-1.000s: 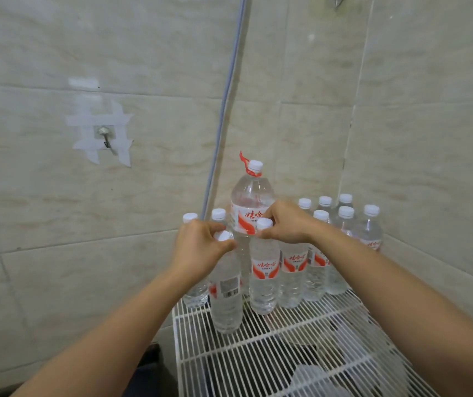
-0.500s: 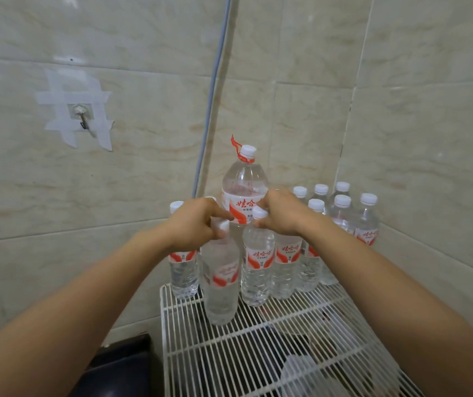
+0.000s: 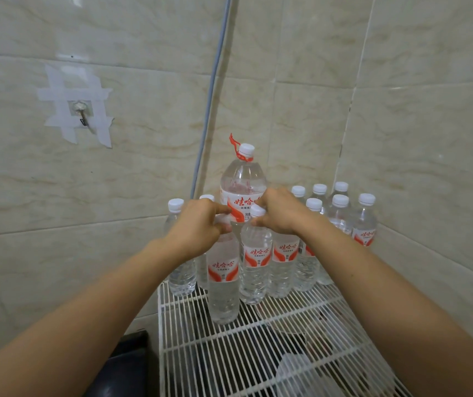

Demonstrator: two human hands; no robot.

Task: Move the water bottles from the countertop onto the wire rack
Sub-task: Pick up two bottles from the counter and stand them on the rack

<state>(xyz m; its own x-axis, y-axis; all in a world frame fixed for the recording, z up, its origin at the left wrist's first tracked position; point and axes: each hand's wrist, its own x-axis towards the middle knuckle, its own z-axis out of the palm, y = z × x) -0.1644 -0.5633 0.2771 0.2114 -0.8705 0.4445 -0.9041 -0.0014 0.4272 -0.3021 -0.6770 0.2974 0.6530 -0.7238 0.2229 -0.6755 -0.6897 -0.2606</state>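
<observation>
Two tops are pinched: the left hand (image 3: pixel 198 227) curls round the near bottle (image 3: pixel 223 282), the right hand (image 3: pixel 281 214) round the second bottle (image 3: pixel 255 267) just right of it, both upright on the wire rack (image 3: pixel 258 342). Best to seat each base flat across the wires before releasing.

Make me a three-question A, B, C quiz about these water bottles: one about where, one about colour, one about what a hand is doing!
1. Where is the big bottle? A) on the floor B) at the back of the wire rack C) lying at the rack's front
2. What colour are the caps of the small bottles? A) blue B) white C) green
3. What is the left hand doing? A) gripping a small bottle's top B) hanging open C) resting flat on the rack
Answers: B, it stands upright behind the small bottles; B, every cap is white; A, its fingers curl round the front bottle's top.
</observation>
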